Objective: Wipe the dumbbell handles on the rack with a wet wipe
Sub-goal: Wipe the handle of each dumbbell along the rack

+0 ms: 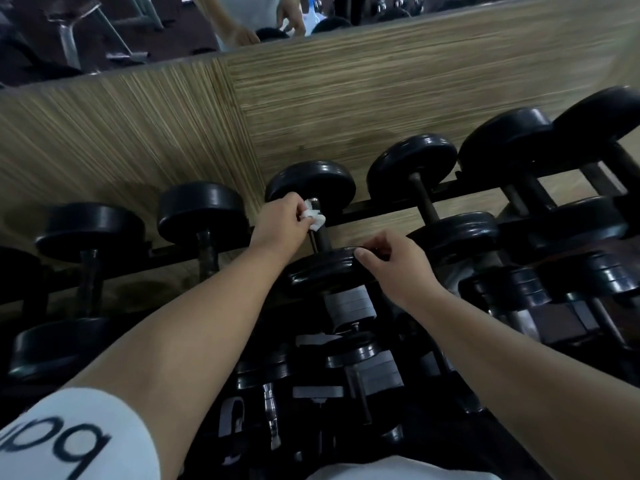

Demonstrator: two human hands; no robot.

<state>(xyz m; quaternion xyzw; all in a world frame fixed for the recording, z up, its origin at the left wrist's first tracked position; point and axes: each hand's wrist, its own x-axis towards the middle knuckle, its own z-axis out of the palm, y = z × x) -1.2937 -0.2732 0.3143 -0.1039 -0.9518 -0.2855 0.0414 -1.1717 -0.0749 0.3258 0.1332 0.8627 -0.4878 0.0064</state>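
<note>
Behind the middle dumbbell [311, 181], a broad wood-grain wall [346, 98], topped by a strip of mirror [104, 29]. Beneath the middle dumbbell, a black rack [375, 205], its rail running off to both sides. Left of the middle dumbbell, two left dumbbells [201, 213] lying side by side on the same rail; right of it, several right dumbbells [412, 164], heads larger the farther out. Below and nearer than the middle dumbbell, a crowded tier of lower dumbbells [353, 306] with grey and black plates. Near the bottom-left corner, well short of the middle dumbbell, a white sleeve [76, 438] with dark lettering. On the near head of the middle dumbbell, the right hand [391, 261], fingers [375, 242] and thumb curled over the rim, gripping it. At the far end of the middle dumbbell's handle [322, 239], just below the far head, the left hand [280, 220], fingers [294, 202] closed together and pinching a crumpled white wet wipe [315, 218]. Wet wipe pressed against the handle, right beside the far head of the middle dumbbell
</note>
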